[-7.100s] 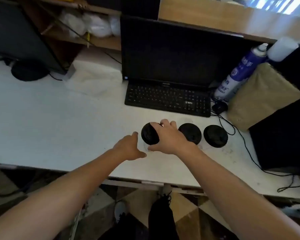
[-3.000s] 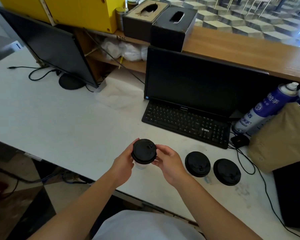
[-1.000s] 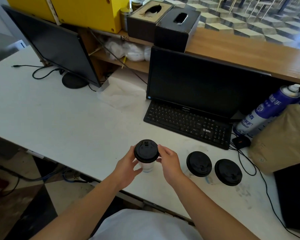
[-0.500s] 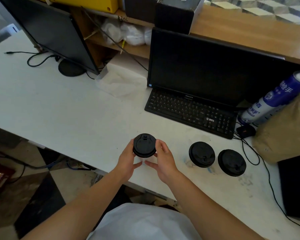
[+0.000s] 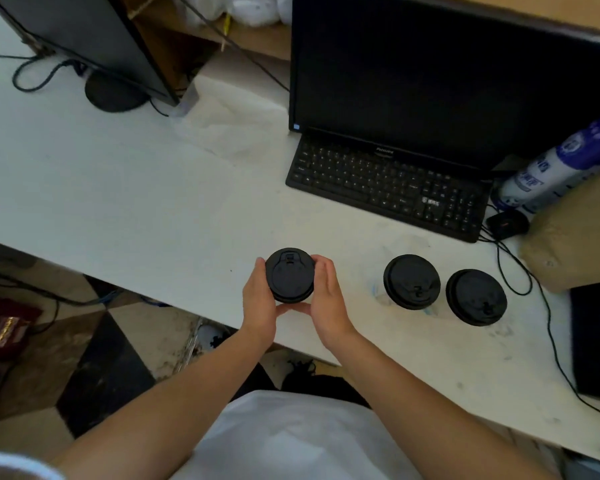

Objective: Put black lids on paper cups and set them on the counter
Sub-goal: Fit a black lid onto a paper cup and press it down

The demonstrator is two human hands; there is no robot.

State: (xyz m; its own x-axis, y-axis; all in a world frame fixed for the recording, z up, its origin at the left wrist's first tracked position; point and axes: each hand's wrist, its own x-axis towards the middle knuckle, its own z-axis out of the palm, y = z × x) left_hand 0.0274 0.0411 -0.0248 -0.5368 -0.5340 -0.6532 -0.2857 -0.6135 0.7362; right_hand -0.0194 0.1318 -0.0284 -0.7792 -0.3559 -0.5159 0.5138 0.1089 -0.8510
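Note:
A paper cup with a black lid point(image 5: 289, 275) is held between both hands over the near edge of the white counter point(image 5: 125, 202); the lid hides nearly all of the cup. My left hand point(image 5: 260, 299) grips its left side and my right hand point(image 5: 326, 299) grips its right side, with thumbs meeting below it. Two more cups with black lids point(image 5: 412, 282) point(image 5: 476, 296) stand on the counter to the right of my hands.
Behind the cups lie a black keyboard point(image 5: 385, 188) and a dark monitor point(image 5: 440, 77). A second monitor point(image 5: 94, 39) stands at the back left. A blue-and-white spray can point(image 5: 555, 168), a black mouse point(image 5: 507, 222), a brown bag point(image 5: 579, 233) and cables point(image 5: 548, 327) crowd the right side.
The camera has tilted down and the view has shifted closer. Both hands still hold the lidded cup, now nearer the counter's front edge. The two other cups have not moved.

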